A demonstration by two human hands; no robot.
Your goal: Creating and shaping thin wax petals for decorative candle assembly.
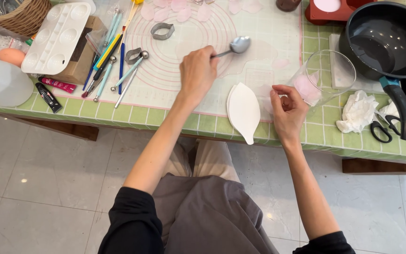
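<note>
**Ann:** Grip first: the left hand [197, 73] is closed round the handle of a metal spoon [233, 47], bowl pointing away from the wrist, resting over the translucent baking mat [264, 28] with its printed rings.

**Ben:** And the right hand [287, 112]?

**Ann:** Fingers curled, thumb meeting fingertips. It may be pinching something thin and pale, but I cannot tell whether anything is truly in that grip.

**Ben:** Biggest things around those hands?

**Ann:** Everything sits on the green checked tabletop [132, 116]. Far beyond the right hand's grip stands a dark frying pan [386, 40], handle running back toward the near edge. Just outside that grip lies a clear glass [323, 77] on its side, something pink within. Between the two hands lies a stack of white leaf-shaped cutouts [244, 112], tip hanging over the tabletop edge.

**Ben:** How would that spoon handle?

**Ann:** Stiff, light, smooth steel I'd judge; a bit slippery, so holding mid-handle as now looks sound. The cutouts look thin and floppy, likely easy to crease; best lifted by an edge.

**Ben:** Smaller bits?

**Ann:** Out past the left hand's grip, a row of modelling tools [113, 70] and a white palette tray [62, 35]. Beyond the right, crumpled tissue [357, 112], then black scissors [384, 129].
</note>
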